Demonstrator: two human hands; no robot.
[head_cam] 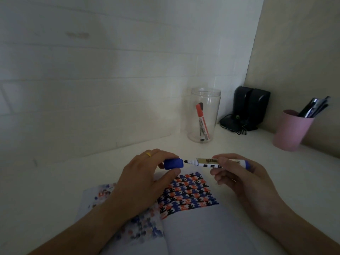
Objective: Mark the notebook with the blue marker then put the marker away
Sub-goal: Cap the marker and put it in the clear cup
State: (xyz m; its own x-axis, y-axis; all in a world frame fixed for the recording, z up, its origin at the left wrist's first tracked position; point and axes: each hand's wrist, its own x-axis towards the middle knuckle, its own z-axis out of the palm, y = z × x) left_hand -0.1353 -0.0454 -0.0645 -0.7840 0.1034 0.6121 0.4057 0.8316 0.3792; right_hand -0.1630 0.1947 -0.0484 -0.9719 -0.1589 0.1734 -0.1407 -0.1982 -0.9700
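Note:
The notebook [193, 214] lies open on the white desk [55, 190] in front of me, with a red, blue and black pattern on its upper page. Above it my right hand [244, 183] holds the blue marker [206, 162] level, its bare tip pointing left. My left hand [145, 179] pinches the blue cap [173, 163], whose open end faces the tip, a small gap apart. A clear plastic jar [204, 115] stands behind, open at the top, with a red marker [202, 122] and a darker one inside.
A pink cup [292, 131] full of pens stands at the right. Two black speakers [250, 107] with cables sit in the back corner. White tiled wall runs behind the desk, and a beige wall closes the right side.

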